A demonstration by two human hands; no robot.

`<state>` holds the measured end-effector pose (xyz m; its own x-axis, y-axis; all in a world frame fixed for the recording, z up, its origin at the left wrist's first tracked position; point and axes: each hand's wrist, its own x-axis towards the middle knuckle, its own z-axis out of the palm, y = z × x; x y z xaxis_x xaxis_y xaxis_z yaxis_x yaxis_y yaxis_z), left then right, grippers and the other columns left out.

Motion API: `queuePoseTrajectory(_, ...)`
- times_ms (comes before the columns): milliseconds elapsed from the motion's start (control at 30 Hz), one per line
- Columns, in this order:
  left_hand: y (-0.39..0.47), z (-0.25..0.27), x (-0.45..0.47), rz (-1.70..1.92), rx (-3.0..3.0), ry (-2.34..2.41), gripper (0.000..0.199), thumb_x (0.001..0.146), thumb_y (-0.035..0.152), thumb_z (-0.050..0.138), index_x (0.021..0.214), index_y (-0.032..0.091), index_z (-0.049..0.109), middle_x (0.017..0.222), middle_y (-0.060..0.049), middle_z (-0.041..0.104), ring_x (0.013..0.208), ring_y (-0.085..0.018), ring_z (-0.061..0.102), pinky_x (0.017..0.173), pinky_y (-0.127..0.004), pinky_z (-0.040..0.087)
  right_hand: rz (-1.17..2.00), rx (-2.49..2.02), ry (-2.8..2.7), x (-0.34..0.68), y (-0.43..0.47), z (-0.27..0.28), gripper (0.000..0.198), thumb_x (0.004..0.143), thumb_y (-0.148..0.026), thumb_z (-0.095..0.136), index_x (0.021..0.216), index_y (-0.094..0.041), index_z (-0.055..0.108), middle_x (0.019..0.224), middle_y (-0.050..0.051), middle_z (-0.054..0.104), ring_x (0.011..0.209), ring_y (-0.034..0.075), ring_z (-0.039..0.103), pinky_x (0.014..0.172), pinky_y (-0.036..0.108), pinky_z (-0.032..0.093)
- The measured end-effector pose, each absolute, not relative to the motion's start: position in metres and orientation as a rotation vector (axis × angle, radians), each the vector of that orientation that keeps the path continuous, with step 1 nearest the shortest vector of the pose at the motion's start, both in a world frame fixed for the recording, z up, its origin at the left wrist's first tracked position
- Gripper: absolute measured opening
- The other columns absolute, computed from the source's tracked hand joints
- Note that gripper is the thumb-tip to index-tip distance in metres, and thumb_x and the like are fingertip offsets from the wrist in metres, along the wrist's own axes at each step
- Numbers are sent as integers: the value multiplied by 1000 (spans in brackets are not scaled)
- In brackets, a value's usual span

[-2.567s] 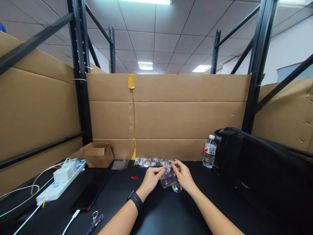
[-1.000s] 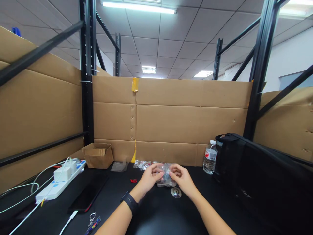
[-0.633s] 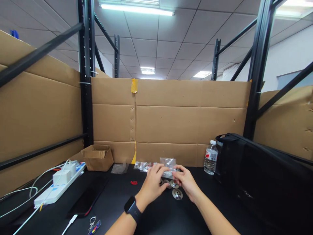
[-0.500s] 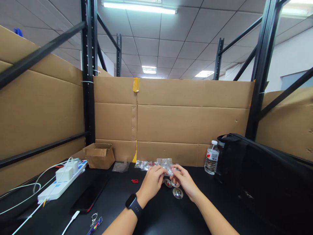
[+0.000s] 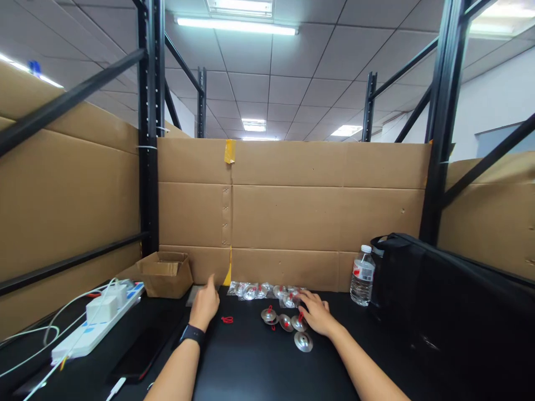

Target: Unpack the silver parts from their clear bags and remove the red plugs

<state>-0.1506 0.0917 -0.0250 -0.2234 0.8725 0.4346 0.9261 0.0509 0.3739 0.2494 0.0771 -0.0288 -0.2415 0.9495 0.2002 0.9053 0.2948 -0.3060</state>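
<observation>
My left hand (image 5: 204,303) is at the left over a clear plastic bag (image 5: 191,296). One finger is stretched out; the others are mostly hidden. My right hand (image 5: 316,313) has its fingers apart. Its fingertips reach a bagged finger cymbal (image 5: 288,301), and its thumb is by the red cord of a loose finger cymbal (image 5: 298,324). Loose on the black table (image 5: 246,367) are more silver cymbals: a stacked pair (image 5: 268,316), one with a red centre (image 5: 286,323), and a bare one (image 5: 303,342) nearest me. A red cord (image 5: 227,320) lies to their left.
Bagged cymbals (image 5: 249,291) lie in a row before the cardboard wall (image 5: 288,217). A small cardboard box (image 5: 167,281), power strip (image 5: 87,334) and phone (image 5: 140,351) are at left. At right stand a water bottle (image 5: 362,277) and black bag (image 5: 451,317).
My hands have parted. The left moved left to the plastic bag; the right stayed near the cymbals, its fingers spreading. The clear bag between them is gone from there, and the stacked pair is now visible.
</observation>
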Motion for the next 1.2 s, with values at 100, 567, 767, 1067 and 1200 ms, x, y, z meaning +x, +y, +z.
queuePoseTrajectory(100, 94, -33, -150, -934, -1959, -2241, 56, 99, 23, 41, 152, 10, 31, 127, -24, 66, 113, -32, 68, 93, -41, 49, 183, -1652, -2213, 249, 75, -24, 52, 100, -44, 35, 150, -40, 42, 163, 2, 34, 147, 30, 30, 109, 54, 29)
queuePoseTrajectory(567, 91, -38, -147, -951, -1996, -2175, 54, 99, 34, 38, 151, 22, 33, 157, -17, 39, 141, -31, 42, 108, -57, 36, 64, -1811, -2147, 266, 77, -26, 48, 94, -35, 50, 142, -34, 53, 149, 9, 51, 133, 31, 47, 100, 48, 35)
queuePoseTrajectory(767, 75, -21, -117, -950, -1929, -1999, 51, 96, 34, 46, 147, 24, 43, 157, -14, 38, 140, -33, 38, 107, -55, 36, -6, -1839, -2082, 275, 69, -18, 33, 90, -28, 54, 121, -25, 68, 123, 9, 68, 114, 27, 62, 90, 36, 42)
queuePoseTrajectory(1067, 34, 14, -57, -1208, -2317, -1607, 32, 94, 23, 48, 121, 29, 63, 132, -8, 59, 125, -27, 51, 99, -45, 39, 6, -1928, -1871, 269, 57, 1, 27, 90, -24, 50, 109, -26, 69, 108, 10, 74, 98, 26, 70, 73, 31, 43)
queuePoseTrajectory(1200, 19, 18, -33, -1248, -2509, -1413, 29, 92, 20, 49, 115, 27, 64, 124, -7, 63, 120, -27, 54, 101, -46, 39, 111, -1897, -1953, 273, 57, -5, 24, 80, -17, 60, 99, -26, 70, 103, 6, 75, 94, 24, 70, 69, 29, 42)
